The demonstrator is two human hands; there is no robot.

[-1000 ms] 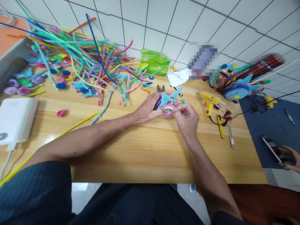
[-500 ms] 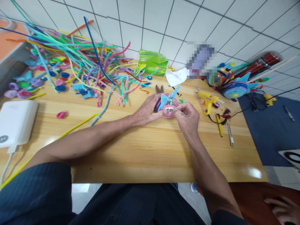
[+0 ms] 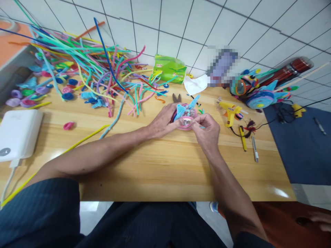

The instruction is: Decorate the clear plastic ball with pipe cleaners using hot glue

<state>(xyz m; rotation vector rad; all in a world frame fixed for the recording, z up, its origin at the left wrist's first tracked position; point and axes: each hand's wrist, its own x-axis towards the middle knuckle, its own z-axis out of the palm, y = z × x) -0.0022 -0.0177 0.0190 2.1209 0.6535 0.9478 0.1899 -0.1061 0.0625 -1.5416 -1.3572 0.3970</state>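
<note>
A pipe-cleaner craft (image 3: 184, 111) with blue, dark and pink coils, light-blue pointed pieces and a clear-looking middle is held above the wooden table. My left hand (image 3: 163, 123) wraps round its left side, thumb along the near edge. At the pink ring (image 3: 186, 127) on the near side, my right hand (image 3: 207, 128) pinches with thumb and forefinger. A bit of light blue shows by those fingers; whether it is a separate piece I cannot tell. Just behind the craft are the dark jaws of pliers (image 3: 177, 98), their handles hidden.
Loose pipe cleaners (image 3: 85, 62) heap at the back left, beside small coiled pieces (image 3: 67, 96). A white power bank (image 3: 20, 135) lies left. On the right are a yellow glue gun (image 3: 230, 112), two cutters (image 3: 243, 138) and a finished-looking fish craft (image 3: 261, 99). Another person's hand (image 3: 320, 218) shows lower right.
Both my hands stay on the craft, nearly still. At the right, the other person's phone and hand have left the spot beside the table; a hand shows lower down. The view shifts slightly.
</note>
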